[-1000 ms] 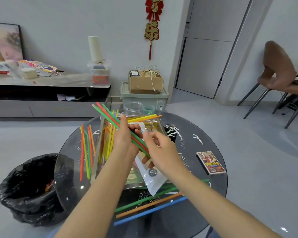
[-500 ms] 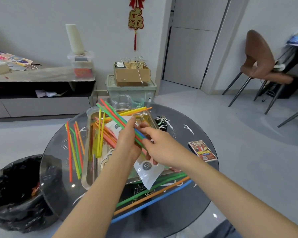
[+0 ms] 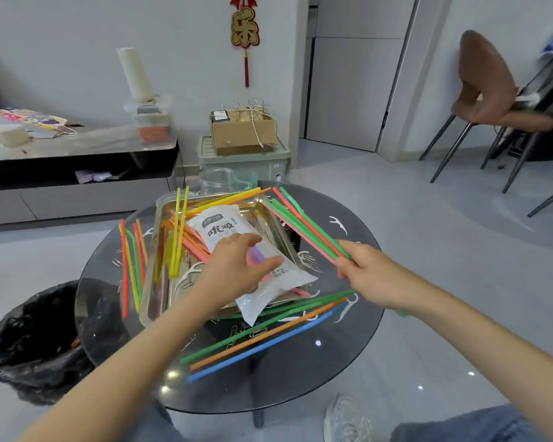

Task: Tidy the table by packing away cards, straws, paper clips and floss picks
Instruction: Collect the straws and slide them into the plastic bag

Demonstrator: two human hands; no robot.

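My right hand (image 3: 374,275) grips the near end of a bundle of green, red and pink straws (image 3: 304,228), which slants up and left over the metal tray's right rim. My left hand (image 3: 230,272) holds a white straw bag (image 3: 217,228) that lies in the metal tray (image 3: 147,301), with purple straws showing inside the bag. More yellow, orange and pink straws (image 3: 176,237) lie in the tray. Loose straws sit at the table's left (image 3: 131,263) and front (image 3: 262,339). White floss picks (image 3: 337,223) and paper clips (image 3: 310,261) are scattered on the round dark glass table (image 3: 300,384).
A clear jar (image 3: 216,181) stands at the table's far edge. A black-lined trash bin (image 3: 29,339) sits on the floor to the left. Beyond are a green storage box (image 3: 243,154) with a carton on it, a low cabinet, and a brown chair (image 3: 489,94) at right.
My right hand has pulled the straw bundle out to the right, away from my left hand. My left hand has let go of the straws and dropped onto the bag in the tray.
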